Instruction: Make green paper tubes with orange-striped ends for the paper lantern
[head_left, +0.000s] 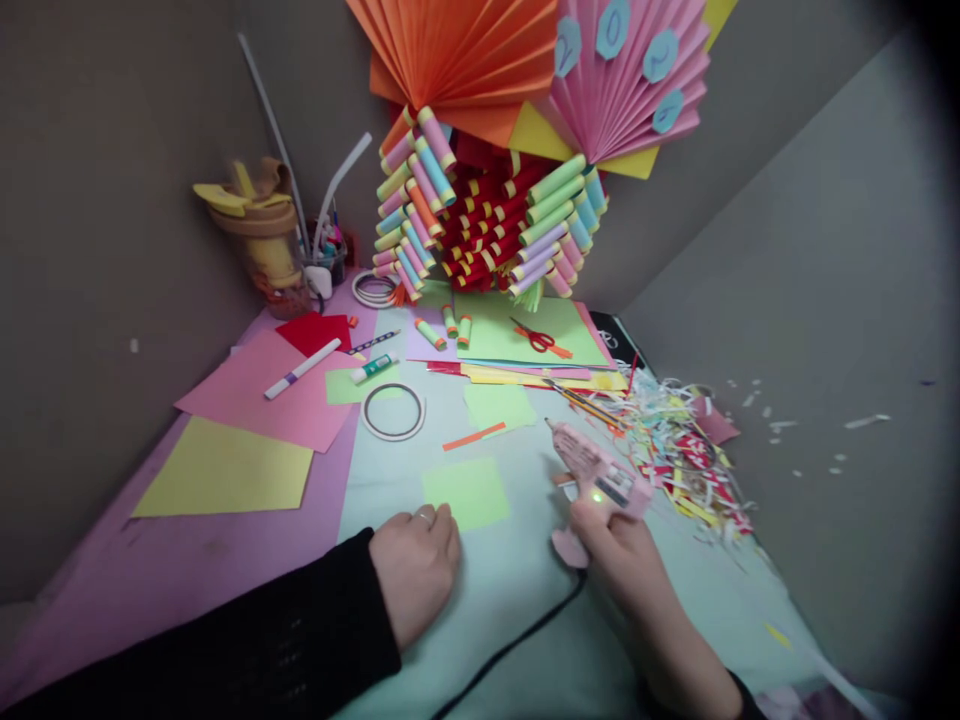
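Note:
My right hand [622, 560] is wrapped round the grip of a pink glue gun [592, 475], its nozzle pointing up and left over the table and a small green light glowing on its body. A black cord [517, 640] runs from the gun toward me. My left hand [416, 565], in a black sleeve and wearing a ring, rests on the pale green table surface with fingers curled under, right beside a light green paper square [466, 492]. An orange paper strip [472, 437] lies just beyond the square.
A tape ring [393, 411], glue stick [373, 368], white marker [301, 369] and coloured sheets [259, 400] lie left. Red scissors [541, 340] sit on green paper. A paper-roll lantern [480, 215] with fans stands behind. Shredded paper [686, 455] piles up right.

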